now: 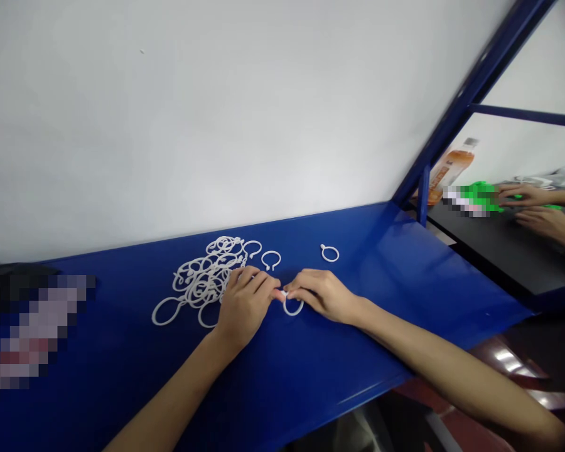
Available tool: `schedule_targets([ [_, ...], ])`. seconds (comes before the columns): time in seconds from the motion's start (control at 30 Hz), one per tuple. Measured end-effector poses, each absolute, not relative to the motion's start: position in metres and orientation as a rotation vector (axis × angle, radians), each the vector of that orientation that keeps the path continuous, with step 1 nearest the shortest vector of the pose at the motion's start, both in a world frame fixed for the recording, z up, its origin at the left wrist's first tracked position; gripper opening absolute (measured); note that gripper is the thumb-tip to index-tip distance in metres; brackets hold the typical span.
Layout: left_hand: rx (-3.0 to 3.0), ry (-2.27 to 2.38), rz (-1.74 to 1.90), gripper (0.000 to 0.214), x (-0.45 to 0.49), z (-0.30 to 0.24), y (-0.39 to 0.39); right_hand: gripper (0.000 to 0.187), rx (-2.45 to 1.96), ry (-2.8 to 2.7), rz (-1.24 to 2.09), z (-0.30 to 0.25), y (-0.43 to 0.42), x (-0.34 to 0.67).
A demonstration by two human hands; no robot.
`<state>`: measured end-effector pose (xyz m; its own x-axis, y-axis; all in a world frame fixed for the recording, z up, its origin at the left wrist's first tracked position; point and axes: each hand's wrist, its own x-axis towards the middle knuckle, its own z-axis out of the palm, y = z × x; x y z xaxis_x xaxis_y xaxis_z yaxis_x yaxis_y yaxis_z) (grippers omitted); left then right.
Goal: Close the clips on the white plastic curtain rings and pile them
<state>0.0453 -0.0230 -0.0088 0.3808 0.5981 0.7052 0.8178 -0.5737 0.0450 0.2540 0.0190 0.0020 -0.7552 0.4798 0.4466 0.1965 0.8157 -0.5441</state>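
Observation:
Between my two hands is a white plastic ring point(292, 313), its round part hanging toward me and its clasp end at my fingertips. My left hand point(247, 301) pinches the clasp from the left, thumb and fingers closed. From the right, my right hand point(324, 294) grips the same ring with thumb and forefinger. Whether the clasp is joined is hidden by the fingers. A pile of similar white rings point(202, 276) lies left of and partly behind my left hand. One open ring point(271, 252) rests just beyond my hands, and a single ring point(330, 253) lies apart to the right.
The blue tabletop point(381, 263) meets a white wall point(216, 113). A blue metal frame point(452, 119) stands at the right. Past it, another person's hands point(541, 210) work over green items point(483, 188) on a black table, near an orange drink bottle point(452, 169). A dark item point(14, 279) lies far left.

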Motion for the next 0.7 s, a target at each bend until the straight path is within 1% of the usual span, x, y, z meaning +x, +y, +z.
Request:
schedule_targets([
  [0.03,-2.323,-1.266,-0.953,0.015,0.045,-0.010,-0.022,0.022,-0.510,-2.416,0.595,0.002,0.022,0.255],
  [0.07,-2.308,-1.300,-0.891,0.015,0.045,-0.011,-0.020,0.022,-0.545,-2.423,0.537,0.002,0.026,0.257],
  [0.13,-2.284,-1.381,-0.729,0.030,0.044,-0.014,-0.016,0.024,-0.688,-2.429,0.387,0.002,0.038,0.264],
  [0.2,-2.279,-1.424,-0.582,0.035,0.042,-0.016,-0.013,0.025,-0.936,-2.376,0.238,0.003,0.053,0.274],
  [0.3,-2.320,-1.393,-0.493,0.029,0.037,-0.017,-0.011,0.025,-1.348,-2.213,0.090,0.003,0.073,0.290],
  [0.4,-2.388,-1.321,-0.509,0.025,0.033,-0.017,-0.011,0.023,-1.571,-2.176,0.076,0.001,0.085,0.301],
  [0.57,-2.437,-1.263,-0.498,0.025,0.033,-0.018,-0.012,0.025,-1.610,-2.174,0.027,-0.002,0.085,0.301],
  [0.7,-2.434,-1.260,-0.492,0.024,0.035,-0.020,-0.011,0.026,-1.429,-2.166,-0.114,0.000,0.078,0.296],
])
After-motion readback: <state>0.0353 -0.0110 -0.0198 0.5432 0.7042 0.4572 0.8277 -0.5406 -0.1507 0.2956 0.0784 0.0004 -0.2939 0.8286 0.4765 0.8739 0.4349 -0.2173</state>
